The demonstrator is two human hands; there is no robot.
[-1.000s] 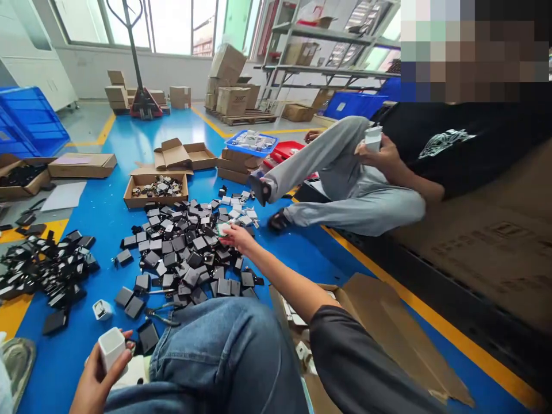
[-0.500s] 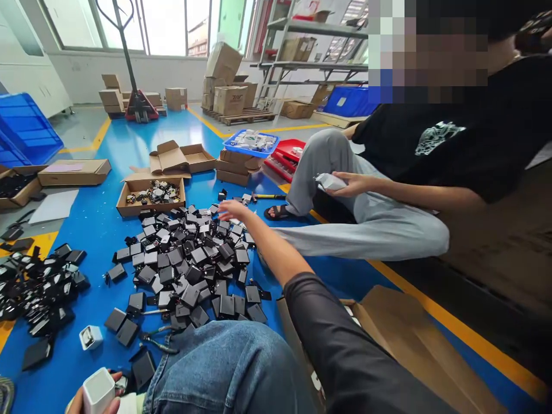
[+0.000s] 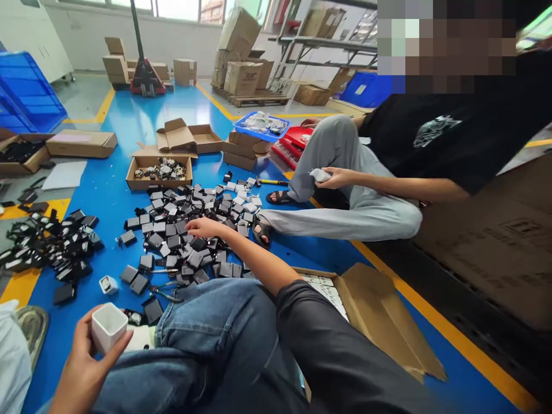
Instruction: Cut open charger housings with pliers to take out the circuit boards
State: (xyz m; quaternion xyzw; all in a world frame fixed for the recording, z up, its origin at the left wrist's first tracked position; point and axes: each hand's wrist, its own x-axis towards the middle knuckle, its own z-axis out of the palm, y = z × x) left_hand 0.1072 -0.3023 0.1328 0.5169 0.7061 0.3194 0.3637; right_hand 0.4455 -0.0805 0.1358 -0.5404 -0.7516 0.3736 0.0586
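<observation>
Side heap: glossy black flat pieces, tangled, on the blue floor at far left.
Left hand: fingers and thumb closed round the side walls of the white housing, beside the denim knee.
White housing: smooth matt plastic, cube-like, rounded corners, hollow, open end up; held clear of the floor.
Loose white shell: similar form, lying on the floor right of the side heap.
Pliers: metal, dark handles, flat on the floor near the knee.
Cardboard tray: shallow, brown, flaps open, holding mixed small parts.
Main heap: matt black square blocks, a few white at the far right edge.
Right hand: palm down, fingers loosely spread, nothing gripped; fingertips on black blocks at the heap's centre.
Co-worker's hand: closed on a small pale part, above a grey trouser leg.
</observation>
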